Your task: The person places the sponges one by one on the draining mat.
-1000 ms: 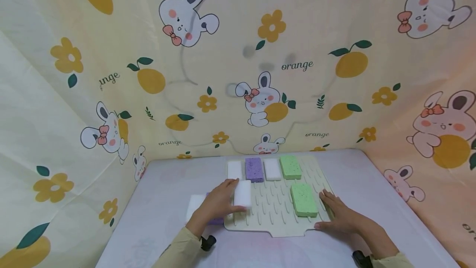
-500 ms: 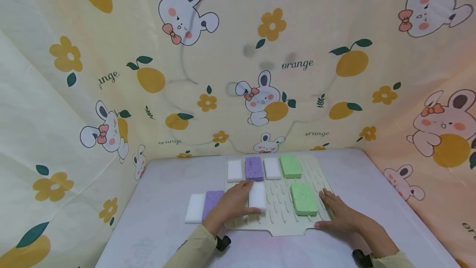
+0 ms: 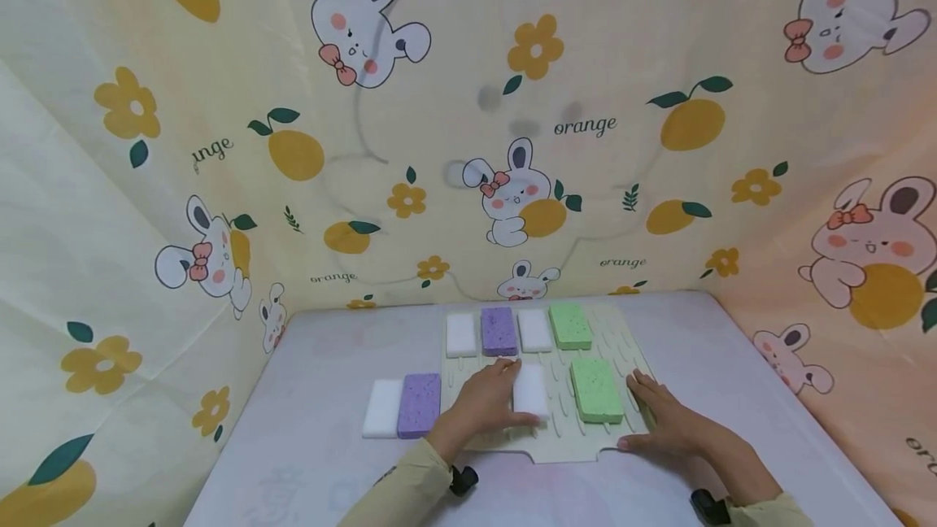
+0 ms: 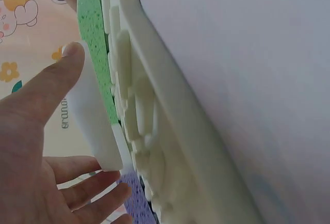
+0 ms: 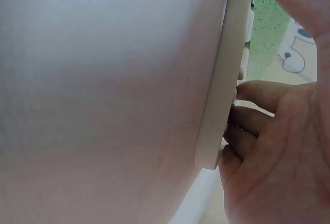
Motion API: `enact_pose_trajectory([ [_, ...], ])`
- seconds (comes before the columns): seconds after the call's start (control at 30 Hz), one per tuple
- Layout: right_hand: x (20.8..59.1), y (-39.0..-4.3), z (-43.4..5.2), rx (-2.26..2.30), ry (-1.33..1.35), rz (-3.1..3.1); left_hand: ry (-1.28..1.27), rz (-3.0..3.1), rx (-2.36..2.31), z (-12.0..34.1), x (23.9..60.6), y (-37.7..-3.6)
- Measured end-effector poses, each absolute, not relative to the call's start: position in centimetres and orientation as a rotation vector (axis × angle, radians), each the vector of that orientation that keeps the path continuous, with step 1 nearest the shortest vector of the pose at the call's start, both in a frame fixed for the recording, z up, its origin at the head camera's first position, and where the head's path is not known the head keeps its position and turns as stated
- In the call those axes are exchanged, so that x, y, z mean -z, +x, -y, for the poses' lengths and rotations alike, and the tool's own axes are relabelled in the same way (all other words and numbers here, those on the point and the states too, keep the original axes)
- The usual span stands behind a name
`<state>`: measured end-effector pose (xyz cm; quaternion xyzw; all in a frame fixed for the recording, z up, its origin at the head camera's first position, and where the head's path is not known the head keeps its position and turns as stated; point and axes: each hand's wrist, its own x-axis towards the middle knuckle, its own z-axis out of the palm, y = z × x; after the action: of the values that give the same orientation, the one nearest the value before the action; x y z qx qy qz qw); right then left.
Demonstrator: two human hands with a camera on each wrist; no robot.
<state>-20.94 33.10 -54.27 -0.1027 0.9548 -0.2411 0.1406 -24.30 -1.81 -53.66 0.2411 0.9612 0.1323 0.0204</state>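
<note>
My left hand [image 3: 483,403] pinches a white sponge [image 3: 531,393] between thumb and fingers over the front half of a cream ridged drying mat [image 3: 564,452]. In the left wrist view this white sponge [image 4: 94,113] looks tilted and a little off the ridges. To its right lies a green sponge [image 3: 596,391] on the mat. My right hand [image 3: 677,427] rests at the mat's right edge, its fingers spread along it. In the right wrist view the fingertips [image 5: 247,92] touch the side of the mat [image 5: 219,105].
Along the mat's back stand, left to right, a white sponge [image 3: 461,335], a purple sponge [image 3: 499,331], a white sponge [image 3: 535,330] and a green sponge [image 3: 570,326]. Left of the mat, another white sponge [image 3: 382,409] and purple sponge [image 3: 420,406] lie side by side on the table [image 3: 293,446].
My left hand has carried the white sponge rightward across the mat, closer to the front green sponge. The purple sponge at left is uncovered. My right hand has stayed in place.
</note>
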Motion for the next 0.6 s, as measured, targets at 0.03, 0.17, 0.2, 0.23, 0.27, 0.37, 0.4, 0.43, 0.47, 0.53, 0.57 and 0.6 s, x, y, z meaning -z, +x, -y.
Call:
enact_pose_trajectory([
  [0.03,54.3,-21.0,-33.1,0.695,-0.299,-2.761,0.744,-2.979,-0.408,1.5,53.7,-24.3],
  [0.17,54.3,-20.9,-33.1,0.7,-0.302,-2.765,0.729,-2.978,-0.404,0.5,53.8,-24.2],
  [0.2,54.3,-20.9,-33.1,0.7,-0.303,-2.766,0.724,-2.981,-0.399,0.2,53.8,-24.2],
  [0.23,54.3,-20.9,-33.1,0.7,-0.304,-2.768,0.72,-2.984,-0.392,0.0,53.9,-24.1],
  [0.27,54.3,-20.9,-33.1,0.701,-0.305,-2.768,0.716,-2.987,-0.387,-0.2,53.9,-24.1],
  [0.37,54.3,-20.9,-33.2,0.7,-0.3,-2.766,0.708,-2.993,-0.379,-1.0,53.9,-24.0],
  [0.4,54.3,-20.9,-33.2,0.699,-0.299,-2.765,0.709,-2.996,-0.377,-1.2,53.9,-24.0],
  [0.43,54.3,-20.9,-33.2,0.7,-0.298,-2.764,0.711,-2.999,-0.373,-1.4,54.0,-23.9],
  [0.47,54.3,-20.9,-33.2,0.701,-0.299,-2.763,0.714,-3.004,-0.37,-1.6,54.0,-23.9],
  [0.53,54.4,-20.9,-33.3,0.704,-0.302,-2.757,0.72,-3.018,-0.364,-2.0,54.0,-23.9],
  [0.57,54.4,-20.9,-33.3,0.707,-0.305,-2.754,0.722,-3.026,-0.354,-2.1,54.0,-23.9],
  [0.6,54.4,-20.9,-33.3,0.706,-0.308,-2.753,0.721,-3.031,-0.35,-2.2,54.0,-23.8],
])
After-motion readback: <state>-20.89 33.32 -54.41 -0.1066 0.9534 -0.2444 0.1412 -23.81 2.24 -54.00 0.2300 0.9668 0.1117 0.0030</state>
